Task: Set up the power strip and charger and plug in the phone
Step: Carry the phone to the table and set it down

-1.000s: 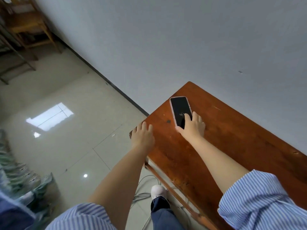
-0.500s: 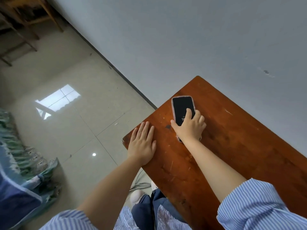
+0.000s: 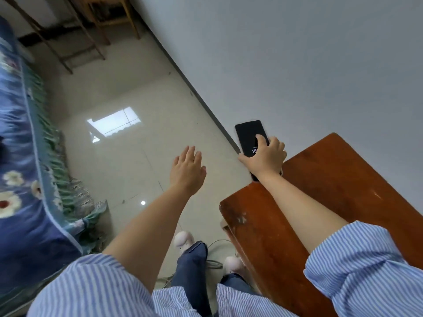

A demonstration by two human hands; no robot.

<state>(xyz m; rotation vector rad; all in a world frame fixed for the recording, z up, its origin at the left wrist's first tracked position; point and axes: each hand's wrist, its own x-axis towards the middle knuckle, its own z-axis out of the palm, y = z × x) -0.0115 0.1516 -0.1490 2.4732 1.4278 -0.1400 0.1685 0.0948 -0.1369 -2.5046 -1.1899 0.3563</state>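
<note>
My right hand [image 3: 265, 157] grips a black phone [image 3: 249, 136] with a lit screen, lifted off the brown wooden table [image 3: 325, 186] and held past its far left corner, over the floor. The lower part of the phone is hidden by my fingers. My left hand [image 3: 187, 170] hovers flat and empty in the air left of the table, fingers together and stretched out. Thin cables [image 3: 215, 261] lie on the floor by my feet under the table edge. No power strip or charger shows in this view.
A bed or sofa with a blue flowered cover [image 3: 25, 179] fills the left side. Wooden chair legs [image 3: 75, 42] stand at the far end of the tiled floor [image 3: 137, 156]. A white wall [image 3: 297, 65] runs behind the table. My shoes [image 3: 183, 241] stand beside the table.
My right hand has picked the phone up off the table and carried it beyond the corner. My left hand has left the table edge and now hangs in the air. The view has swung left.
</note>
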